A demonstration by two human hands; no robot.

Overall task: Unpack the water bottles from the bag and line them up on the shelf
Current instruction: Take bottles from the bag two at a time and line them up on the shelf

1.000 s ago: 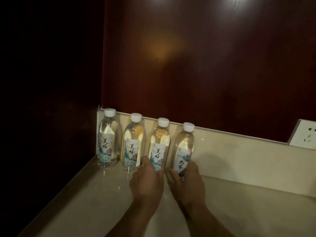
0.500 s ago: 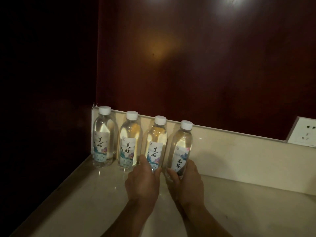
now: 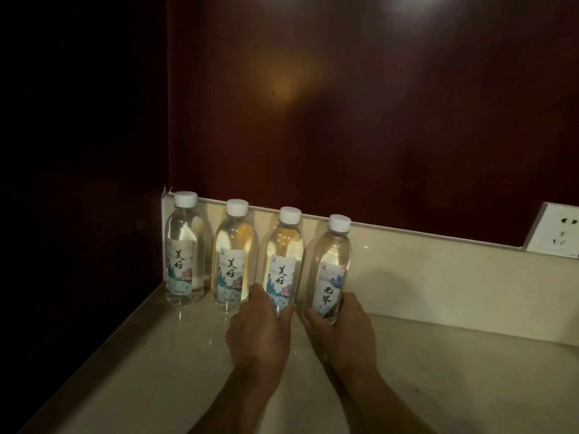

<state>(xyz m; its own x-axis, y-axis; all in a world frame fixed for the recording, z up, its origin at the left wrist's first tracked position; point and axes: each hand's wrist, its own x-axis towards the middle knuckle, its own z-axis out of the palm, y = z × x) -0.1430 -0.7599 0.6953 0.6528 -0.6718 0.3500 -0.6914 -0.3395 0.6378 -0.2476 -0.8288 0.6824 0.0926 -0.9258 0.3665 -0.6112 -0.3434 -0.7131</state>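
Looks like the lining-up step: left hand (image 3: 258, 332) grips the third bottle (image 3: 283, 261), right hand (image 3: 344, 330) grips the fourth (image 3: 329, 270) beside it, which probably needs straightening next.

Four clear water bottles (image 3: 233, 255) have white caps (image 3: 237, 207) and pale labels (image 3: 281, 279) with black writing and blue and purple pictures, just above the fingers (image 3: 256, 292). The shelf (image 3: 438, 371) under the fingers is cream. The wall (image 3: 376, 120) is dark red-brown. The socket (image 3: 556, 230) is white.

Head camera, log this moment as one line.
shelf | four water bottles upright, row | left hand grips third bottle | right hand grips fourth bottle
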